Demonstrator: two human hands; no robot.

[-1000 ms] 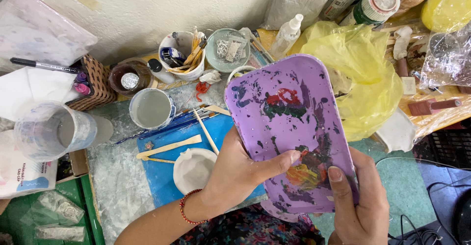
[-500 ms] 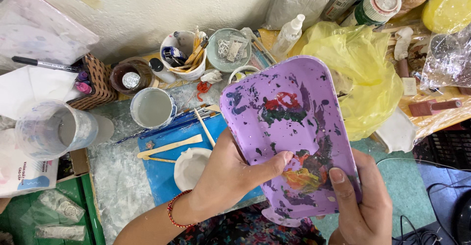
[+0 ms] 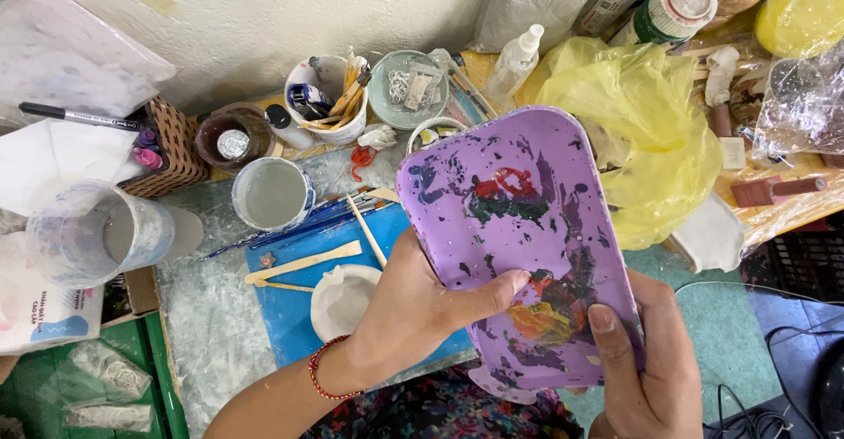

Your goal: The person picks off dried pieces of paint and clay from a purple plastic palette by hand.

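We note the purple tray (image 3: 519,228) held over the blue mat (image 3: 290,312), long axis running away, left hand (image 3: 422,312) and right hand (image 3: 646,377) gripping its near end.

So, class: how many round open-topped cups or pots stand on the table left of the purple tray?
4: a clear cup far left, a brown pot by the basket, a pale cup with cloudy liquid, and a white cup holding tools. Clutter may hide more.
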